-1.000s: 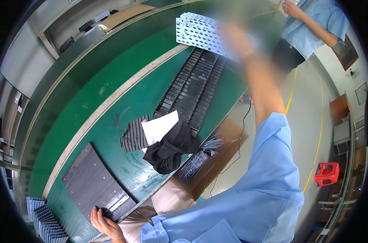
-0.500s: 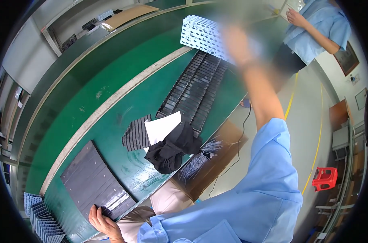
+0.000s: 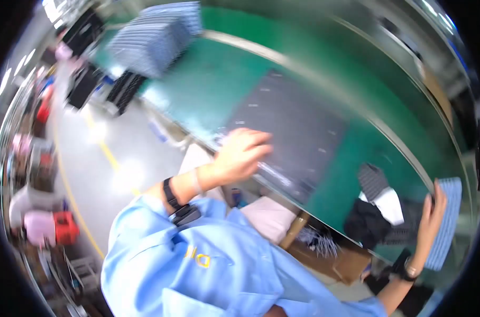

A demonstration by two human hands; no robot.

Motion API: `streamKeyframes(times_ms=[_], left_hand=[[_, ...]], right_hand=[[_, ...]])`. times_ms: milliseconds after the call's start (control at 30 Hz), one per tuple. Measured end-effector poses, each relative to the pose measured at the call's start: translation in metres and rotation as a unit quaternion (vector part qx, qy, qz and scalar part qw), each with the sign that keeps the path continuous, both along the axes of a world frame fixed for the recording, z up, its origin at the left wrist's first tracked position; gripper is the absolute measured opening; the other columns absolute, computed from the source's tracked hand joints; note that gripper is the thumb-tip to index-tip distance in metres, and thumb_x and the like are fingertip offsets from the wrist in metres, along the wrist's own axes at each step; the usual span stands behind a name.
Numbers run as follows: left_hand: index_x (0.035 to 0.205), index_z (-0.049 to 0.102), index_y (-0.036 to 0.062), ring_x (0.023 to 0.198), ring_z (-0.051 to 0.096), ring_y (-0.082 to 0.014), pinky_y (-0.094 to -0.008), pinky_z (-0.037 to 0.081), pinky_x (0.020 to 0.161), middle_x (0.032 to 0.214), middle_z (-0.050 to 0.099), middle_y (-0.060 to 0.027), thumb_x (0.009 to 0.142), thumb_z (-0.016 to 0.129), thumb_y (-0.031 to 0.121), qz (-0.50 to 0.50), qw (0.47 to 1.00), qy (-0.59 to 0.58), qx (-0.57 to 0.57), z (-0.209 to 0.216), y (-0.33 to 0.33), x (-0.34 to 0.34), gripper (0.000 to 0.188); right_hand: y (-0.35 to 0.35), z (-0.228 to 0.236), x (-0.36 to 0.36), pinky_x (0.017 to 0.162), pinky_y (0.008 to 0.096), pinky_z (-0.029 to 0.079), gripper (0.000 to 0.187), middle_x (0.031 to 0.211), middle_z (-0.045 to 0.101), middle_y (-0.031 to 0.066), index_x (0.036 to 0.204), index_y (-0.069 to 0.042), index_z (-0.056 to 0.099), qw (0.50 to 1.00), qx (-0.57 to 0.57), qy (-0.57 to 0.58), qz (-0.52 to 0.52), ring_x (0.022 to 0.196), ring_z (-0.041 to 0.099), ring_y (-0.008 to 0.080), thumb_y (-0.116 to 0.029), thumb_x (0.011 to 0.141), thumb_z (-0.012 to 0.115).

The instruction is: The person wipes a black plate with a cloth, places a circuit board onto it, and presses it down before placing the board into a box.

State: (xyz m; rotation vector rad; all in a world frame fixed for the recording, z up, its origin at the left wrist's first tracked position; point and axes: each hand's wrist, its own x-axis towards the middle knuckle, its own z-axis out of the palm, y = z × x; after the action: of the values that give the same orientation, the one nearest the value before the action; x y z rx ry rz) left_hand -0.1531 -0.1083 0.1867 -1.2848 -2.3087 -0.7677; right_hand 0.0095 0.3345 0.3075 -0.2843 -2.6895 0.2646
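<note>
At right, I'm likely taking blue boards (image 3: 447,227), grip of right hand (image 3: 429,224) unclear, left hand (image 3: 242,153) half-open; next needs a sure hold

Wide, near fisheye view from the head, downward over both hands (image 3: 243,154) (image 3: 431,219) and worktable (image 3: 197,100).

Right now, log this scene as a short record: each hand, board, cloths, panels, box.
Left hand: over the near edge of the dark board, fingers apart; contact unclear from blur
Right hand: against the light-blue panels at far right; grip unclear
Dark board: flat on the green bench
Cloths: grey cloth and black cloth, with a white sheet
Blue stack: at the bench's left end
Cardboard box: below the bench edge, holding thin strips
</note>
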Motion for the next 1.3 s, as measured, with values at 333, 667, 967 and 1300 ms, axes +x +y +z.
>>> streamKeyframes(times_ms=[333, 667, 967, 1300], left_hand=[[0.100, 0.057, 0.0048, 0.100, 0.053, -0.0308, -0.0397, 0.043, 0.084, 0.107, 0.055, -0.0148, 0.070, 0.051, -0.004, 0.345, 0.921, 0.173, 0.046, 0.086, -0.250, -0.117, 0.032], [0.118, 0.048, 0.0098, 0.112, 0.045, -0.0288, -0.0402, 0.037, 0.091, 0.120, 0.050, -0.0114, 0.078, 0.046, 0.001, 0.388, 0.874, 0.210, -0.202, 0.094, -0.386, -0.199, 0.041], [0.114, 0.053, 0.0041, 0.101, 0.049, -0.0342, -0.0414, 0.040, 0.086, 0.110, 0.053, -0.0167, 0.072, 0.058, 0.001, 0.344, 0.886, 0.115, -0.289, 0.100, -0.453, -0.225, 0.042], [0.103, 0.056, -0.0011, 0.092, 0.053, -0.0329, -0.0355, 0.042, 0.081, 0.100, 0.056, -0.0173, 0.080, 0.053, 0.002, 0.179, 0.931, 0.012, -0.319, 0.118, -0.487, -0.272, 0.023]], right_hand=[[-0.143, -0.027, -0.005, 0.095, 0.0363, 0.033, 0.039, 0.124, 0.041, 0.0171, 0.121, -0.003, 0.045, 0.991, 0.012, -0.117, 0.060, 0.112, 0.042, 0.0335, -0.006, 0.083, 0.050], [-0.276, -0.034, -0.005, 0.094, 0.0349, 0.034, 0.039, 0.123, 0.042, 0.0158, 0.119, -0.003, 0.047, 0.986, -0.135, -0.098, 0.030, 0.113, 0.043, 0.0311, -0.004, 0.081, 0.053], [-0.288, -0.068, -0.034, 0.093, 0.0342, 0.037, 0.034, 0.118, 0.049, 0.0141, 0.114, -0.006, 0.053, 0.983, -0.177, -0.030, -0.039, 0.111, 0.046, 0.0283, -0.011, 0.081, 0.057], [-0.176, -0.102, -0.007, 0.084, 0.0380, 0.042, 0.037, 0.112, 0.049, 0.0137, 0.114, -0.010, 0.054, 0.962, 0.049, 0.102, -0.248, 0.096, 0.050, 0.0319, -0.017, 0.078, 0.060]])
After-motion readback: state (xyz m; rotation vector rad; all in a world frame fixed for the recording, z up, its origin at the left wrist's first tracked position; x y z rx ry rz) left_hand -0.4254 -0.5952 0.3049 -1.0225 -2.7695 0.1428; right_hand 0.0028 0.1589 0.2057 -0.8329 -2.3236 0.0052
